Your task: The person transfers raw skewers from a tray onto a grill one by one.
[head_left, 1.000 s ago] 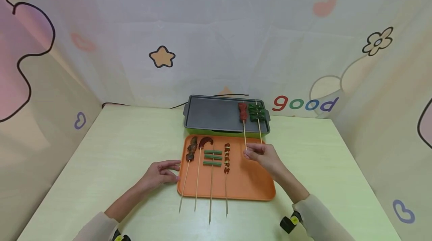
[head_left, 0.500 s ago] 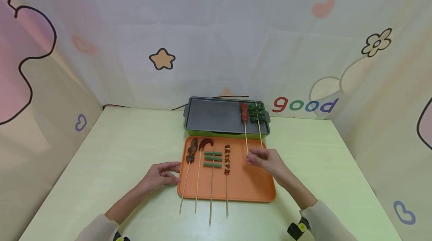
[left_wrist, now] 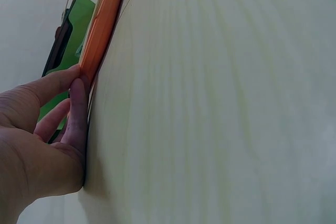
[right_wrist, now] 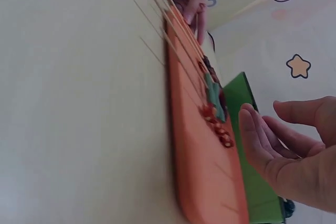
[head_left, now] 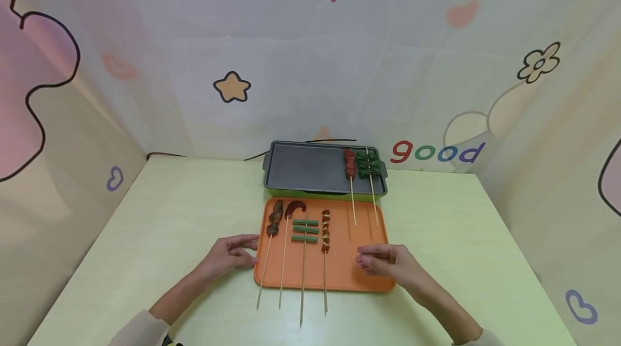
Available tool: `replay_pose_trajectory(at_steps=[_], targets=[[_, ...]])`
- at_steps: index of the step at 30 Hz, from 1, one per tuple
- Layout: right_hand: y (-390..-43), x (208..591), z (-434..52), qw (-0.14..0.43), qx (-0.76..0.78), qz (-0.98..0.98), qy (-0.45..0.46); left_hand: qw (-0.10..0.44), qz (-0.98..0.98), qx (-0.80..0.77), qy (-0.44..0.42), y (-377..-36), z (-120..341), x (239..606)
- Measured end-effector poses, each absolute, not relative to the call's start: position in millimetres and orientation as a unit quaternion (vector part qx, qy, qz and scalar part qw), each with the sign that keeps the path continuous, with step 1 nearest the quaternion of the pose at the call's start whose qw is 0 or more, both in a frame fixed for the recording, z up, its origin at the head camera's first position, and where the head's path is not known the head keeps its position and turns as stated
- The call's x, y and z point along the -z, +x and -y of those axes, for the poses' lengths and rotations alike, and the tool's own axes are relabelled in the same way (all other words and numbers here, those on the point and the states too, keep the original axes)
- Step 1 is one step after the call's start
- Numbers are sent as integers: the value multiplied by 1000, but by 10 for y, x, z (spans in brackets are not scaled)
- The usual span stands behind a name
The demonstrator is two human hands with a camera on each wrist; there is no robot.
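In the head view my left hand (head_left: pixel 224 254) touches the left edge of the orange tray (head_left: pixel 346 276) with extended fingers; the left wrist view shows thumb and fingertip at its rim. My right hand (head_left: pixel 392 265) hovers over the tray's right side, fingers loosely bent, holding nothing. A red meat skewer (head_left: pixel 350 164) and a dark green vegetable skewer (head_left: pixel 368 167) lie on the grey griddle (head_left: pixel 310 168), sticks jutting over the tray. On the tray lie a brown chunk skewer (head_left: pixel 275 219), a curved dark-red skewer (head_left: pixel 295 208), a green-stalk skewer (head_left: pixel 305 231) and a red-and-yellow piece skewer (head_left: pixel 325 233).
The griddle's green base (head_left: pixel 286 193) stands right behind the tray, near the table's back edge. Skewer sticks stick out past the tray's front rim. A black cord (head_left: pixel 257 154) runs along the back curtain. The pale table (head_left: pixel 194 195) extends on both sides.
My right hand has let go of the red meat skewer's stick and drawn back toward me. That skewer now lies on the griddle beside the green one. My left hand stays at the tray's edge.
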State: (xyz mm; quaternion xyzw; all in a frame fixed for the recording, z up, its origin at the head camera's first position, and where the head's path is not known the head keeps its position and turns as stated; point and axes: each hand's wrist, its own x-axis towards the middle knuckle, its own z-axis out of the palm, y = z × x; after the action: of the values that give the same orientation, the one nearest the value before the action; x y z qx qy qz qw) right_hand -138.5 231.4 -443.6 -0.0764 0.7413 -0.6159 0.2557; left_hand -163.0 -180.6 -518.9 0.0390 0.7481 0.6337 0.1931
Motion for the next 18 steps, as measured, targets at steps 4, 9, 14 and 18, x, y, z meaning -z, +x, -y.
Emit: replay_pose_trajectory(at_steps=[4,9,14,18], targets=[[-1236,4610,-2265,280,640,-711,-83,188,-746,-637,46,-1608,1813,5206],[-1098,4831,-2161,300,671,-670,-101,189,-748,-635,36,-1604,1828,5217],[-999,4967,-2055,316,696,-639,-85,188,-753,-629,31,-1617,1820,5213],[-932,5031,-1978,323,711,-621,-73,190,-753,-629,41,-1625,1812,5207]])
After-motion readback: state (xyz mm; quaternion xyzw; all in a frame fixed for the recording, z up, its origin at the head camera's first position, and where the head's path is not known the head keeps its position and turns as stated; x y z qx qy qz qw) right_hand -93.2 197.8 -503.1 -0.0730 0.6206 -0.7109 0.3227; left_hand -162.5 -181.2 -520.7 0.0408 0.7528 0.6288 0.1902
